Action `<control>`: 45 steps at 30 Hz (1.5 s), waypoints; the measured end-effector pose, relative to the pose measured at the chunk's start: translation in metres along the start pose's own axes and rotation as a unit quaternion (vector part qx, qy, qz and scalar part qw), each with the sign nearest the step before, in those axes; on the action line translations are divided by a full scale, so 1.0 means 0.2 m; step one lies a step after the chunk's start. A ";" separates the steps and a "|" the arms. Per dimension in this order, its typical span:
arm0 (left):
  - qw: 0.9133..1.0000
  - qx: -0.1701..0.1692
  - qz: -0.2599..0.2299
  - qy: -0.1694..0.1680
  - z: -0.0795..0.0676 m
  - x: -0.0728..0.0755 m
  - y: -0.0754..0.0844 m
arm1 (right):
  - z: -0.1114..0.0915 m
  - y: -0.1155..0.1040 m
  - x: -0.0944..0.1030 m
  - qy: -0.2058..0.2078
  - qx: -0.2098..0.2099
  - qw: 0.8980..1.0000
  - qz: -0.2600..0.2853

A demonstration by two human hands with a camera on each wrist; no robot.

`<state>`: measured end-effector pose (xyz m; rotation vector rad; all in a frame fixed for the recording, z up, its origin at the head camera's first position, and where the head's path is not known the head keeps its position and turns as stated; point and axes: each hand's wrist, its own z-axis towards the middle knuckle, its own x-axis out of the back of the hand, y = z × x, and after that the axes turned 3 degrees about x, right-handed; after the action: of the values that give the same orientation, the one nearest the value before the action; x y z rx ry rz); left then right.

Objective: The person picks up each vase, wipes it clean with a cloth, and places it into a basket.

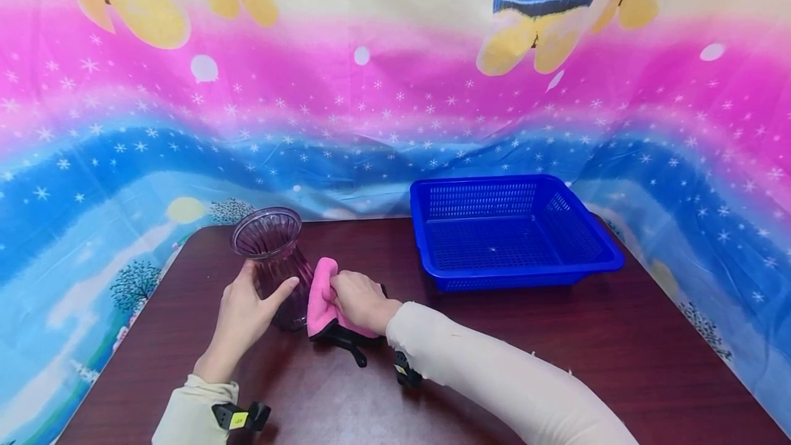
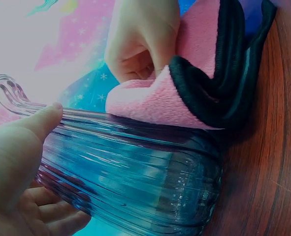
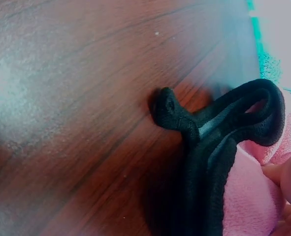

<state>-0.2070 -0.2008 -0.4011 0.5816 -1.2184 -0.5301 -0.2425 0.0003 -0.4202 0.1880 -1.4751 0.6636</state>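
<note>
A clear purple-tinted glass vase (image 1: 268, 246) with a flared, ribbed mouth stands on the table, tilted slightly in the head view. My left hand (image 1: 246, 304) grips it round its narrow middle, thumb on the near side; the left wrist view shows the thumb and fingers on either side of the ribbed glass (image 2: 130, 167). In my right hand (image 1: 361, 301) is a bunched pink cloth (image 1: 321, 297) with black edging. The cloth lies against the vase's right side. Part of its black edge (image 3: 184, 187) hangs down to the tabletop in the right wrist view.
A blue plastic basket (image 1: 519, 277) with perforated sides sits at the back right of the dark wooden table (image 1: 494, 376). A printed curtain (image 1: 383, 101) with snowflakes and cartoon figures hangs behind the table and along its sides.
</note>
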 end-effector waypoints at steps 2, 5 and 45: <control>1.000 0.002 0.000 -0.002 0.00 0.00 0.00 | 0.00 0.00 -0.01 -0.005 0.000 1.000 0.003; 1.000 0.005 0.001 -0.004 0.00 0.00 0.00 | 0.00 0.00 -0.01 -0.012 0.001 1.000 0.008; 1.000 0.004 0.004 -0.004 0.00 0.00 0.00 | -0.02 0.06 -0.07 -0.009 0.019 0.999 0.042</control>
<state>-0.2078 -0.2005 -0.4012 0.5816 -1.2303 -0.5214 -0.2455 0.0078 -0.4376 0.1617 -1.4940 0.7608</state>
